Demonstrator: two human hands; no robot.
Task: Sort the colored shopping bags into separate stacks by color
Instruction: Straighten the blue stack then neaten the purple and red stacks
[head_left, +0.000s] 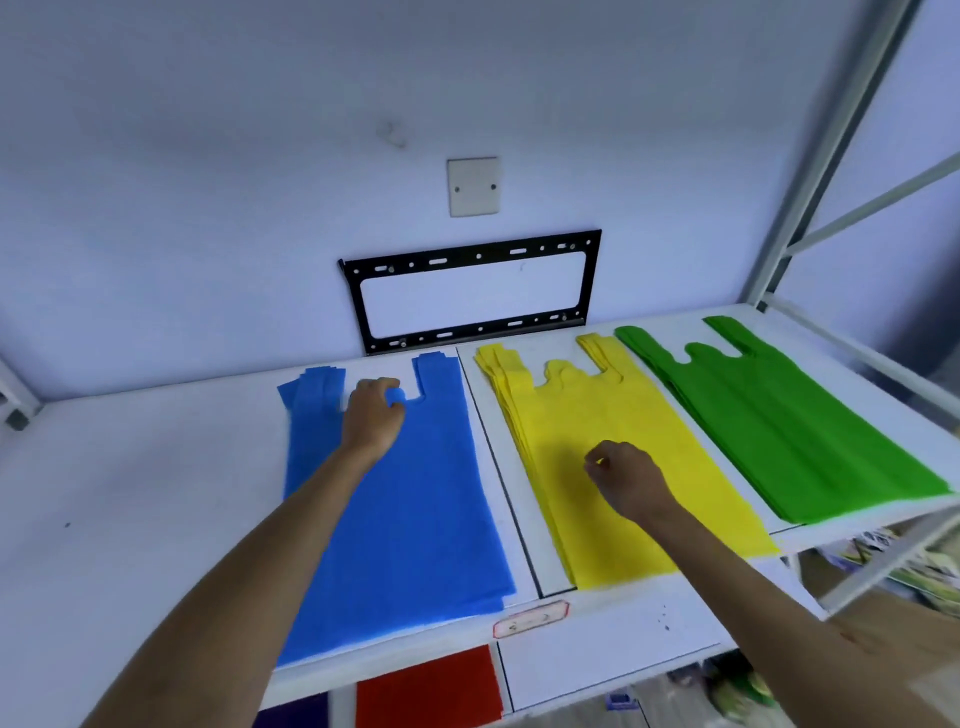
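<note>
Three flat stacks of bags lie side by side on a white shelf (130, 493). A blue stack (415, 519) is at centre left, a yellow stack (613, 415) in the middle and a green stack (779, 415) at the right. My left hand (371, 415) rests on the top of the blue stack, with its fingers curled at the notch between the handles. My right hand (623, 478) hovers over the middle of the yellow stack with curled fingers, and I see nothing in it.
A red bag (431, 686) and a dark purple one (296, 714) lie on a lower shelf at the bottom edge. A black metal bracket (472, 291) and a blank wall plate (474, 186) are on the back wall. Shelf frame posts (831, 156) rise at the right.
</note>
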